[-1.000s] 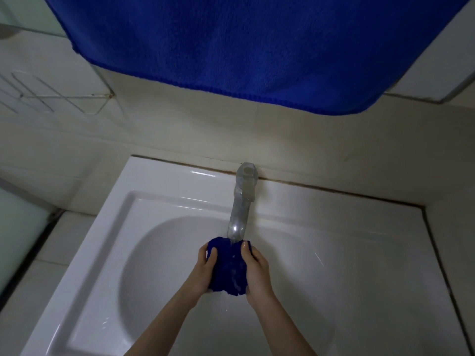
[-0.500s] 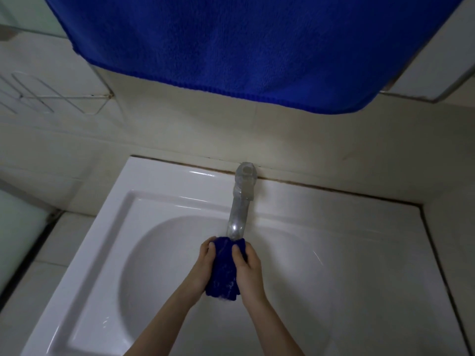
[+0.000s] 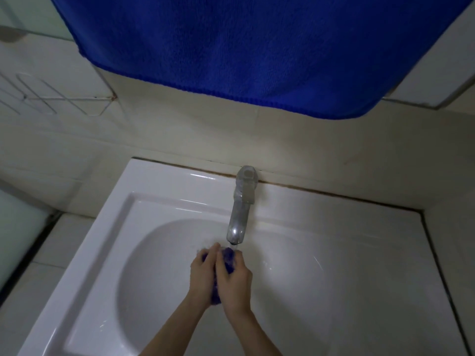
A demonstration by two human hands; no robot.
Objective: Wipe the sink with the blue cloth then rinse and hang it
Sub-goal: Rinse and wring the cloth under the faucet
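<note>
A small blue cloth (image 3: 228, 260) is bunched up between my two hands over the bowl of the white sink (image 3: 159, 201). My left hand (image 3: 203, 274) and my right hand (image 3: 235, 281) press together around it, fingers curled, so only slivers of blue show at the top and bottom. The hands sit just under the spout of the metal tap (image 3: 240, 214), where a thin stream of water seems to fall onto the cloth.
A large blue towel (image 3: 231, 47) hangs overhead across the top of the view. A wire rack (image 3: 59, 98) is fixed to the tiled wall at the left. Tiled ledges flank the sink on both sides.
My hands have closed tighter together around the cloth, squeezing it into a smaller bundle; much less blue shows than a second ago.
</note>
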